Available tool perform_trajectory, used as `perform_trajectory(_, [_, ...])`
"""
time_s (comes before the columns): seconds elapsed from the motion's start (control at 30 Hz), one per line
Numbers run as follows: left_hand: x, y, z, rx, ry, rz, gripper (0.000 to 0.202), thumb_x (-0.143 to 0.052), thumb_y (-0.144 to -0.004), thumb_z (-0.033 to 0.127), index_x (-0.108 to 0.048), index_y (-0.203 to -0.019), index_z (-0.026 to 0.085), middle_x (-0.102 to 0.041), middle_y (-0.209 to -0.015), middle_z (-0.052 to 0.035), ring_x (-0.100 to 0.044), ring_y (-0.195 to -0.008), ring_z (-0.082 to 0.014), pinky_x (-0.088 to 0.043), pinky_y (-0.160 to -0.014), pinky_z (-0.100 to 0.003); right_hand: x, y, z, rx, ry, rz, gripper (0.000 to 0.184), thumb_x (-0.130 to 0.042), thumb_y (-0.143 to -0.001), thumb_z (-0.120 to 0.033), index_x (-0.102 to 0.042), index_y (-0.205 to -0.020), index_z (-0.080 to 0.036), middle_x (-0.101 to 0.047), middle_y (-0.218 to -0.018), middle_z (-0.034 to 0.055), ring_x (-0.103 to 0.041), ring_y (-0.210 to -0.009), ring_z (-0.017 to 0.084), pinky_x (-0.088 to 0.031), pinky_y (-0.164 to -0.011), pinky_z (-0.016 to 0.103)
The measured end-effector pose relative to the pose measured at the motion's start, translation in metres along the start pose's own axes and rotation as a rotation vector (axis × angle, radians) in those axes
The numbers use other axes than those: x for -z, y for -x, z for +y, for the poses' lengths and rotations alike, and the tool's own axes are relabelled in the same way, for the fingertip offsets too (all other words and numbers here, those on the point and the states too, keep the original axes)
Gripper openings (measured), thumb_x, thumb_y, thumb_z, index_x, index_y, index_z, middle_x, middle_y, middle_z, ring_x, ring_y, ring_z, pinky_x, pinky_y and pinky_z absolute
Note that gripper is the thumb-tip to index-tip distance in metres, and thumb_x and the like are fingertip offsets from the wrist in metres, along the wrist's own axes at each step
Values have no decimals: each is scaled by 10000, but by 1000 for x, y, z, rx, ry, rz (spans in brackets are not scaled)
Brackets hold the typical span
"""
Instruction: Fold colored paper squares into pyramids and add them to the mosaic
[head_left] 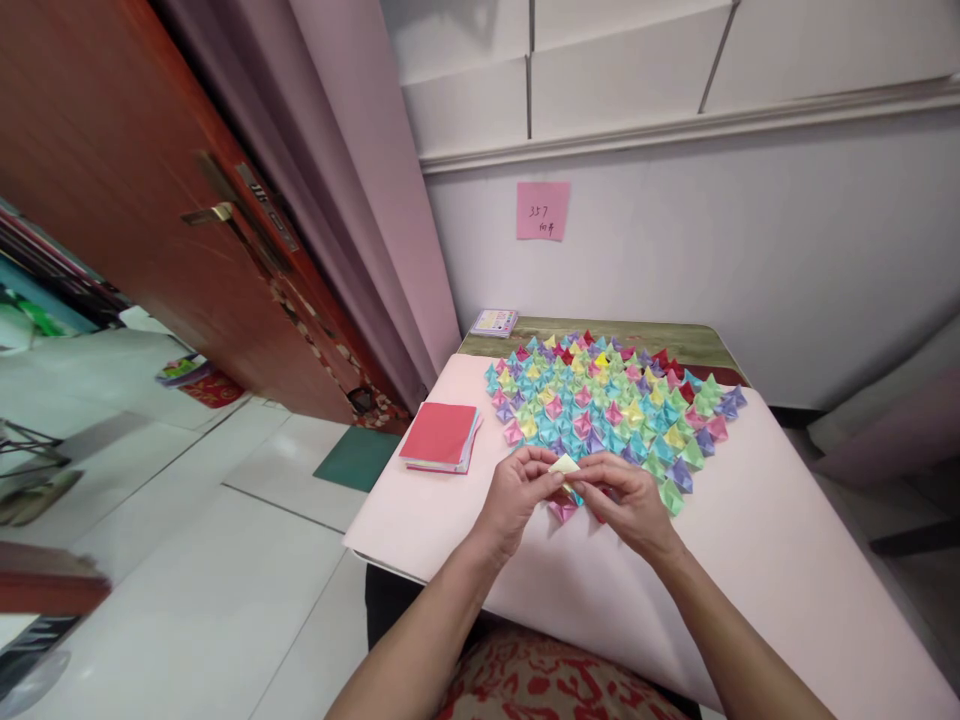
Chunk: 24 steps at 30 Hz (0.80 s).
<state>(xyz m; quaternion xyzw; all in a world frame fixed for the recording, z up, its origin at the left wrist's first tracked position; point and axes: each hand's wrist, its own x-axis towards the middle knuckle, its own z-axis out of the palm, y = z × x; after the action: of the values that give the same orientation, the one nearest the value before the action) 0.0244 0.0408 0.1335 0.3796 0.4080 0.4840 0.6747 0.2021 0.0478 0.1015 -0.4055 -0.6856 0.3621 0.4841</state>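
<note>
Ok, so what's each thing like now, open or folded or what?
Left hand: pinching
Right hand: pinching
Pale yellow paper: held by both hands, partly hidden
Paper shapes: folded, grouped close together
Paper stack: flat, red on top
Door: open
Pink note: stuck up, written on
Curtain: hanging

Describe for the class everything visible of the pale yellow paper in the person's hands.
The pale yellow paper looks thin and small, with an angular upper edge. The left hand and right hand pinch it from either side, seemingly above the near folded paper shapes. Fingers hide part; its full form is unclear.
</note>
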Motion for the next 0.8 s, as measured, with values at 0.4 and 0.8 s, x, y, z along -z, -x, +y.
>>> perform_trajectory(0.4, [-3,2,-10,-147,-192,19,267,-712,-765,226,-506,-934,201,-655,-682,33,-649,-615,-134,-517,-652,-260,1,2,-11,-144,110,-110,272,-673,-859,-402,-747,-1064,-239,-742,-881,57,-699,-746,204,-543,-658,309])
perform_trajectory(0.8, [9,4,-13,-290,-623,34,143,-695,-807,329,-763,-814,202,-697,-806,-52,-636,-762,-186,-493,-697,-266,4,5,-10,-83,303,-125,294,-599,-905,-461,-731,-758,-243,-684,-651,4,-593,-580,163,-405,-553,268])
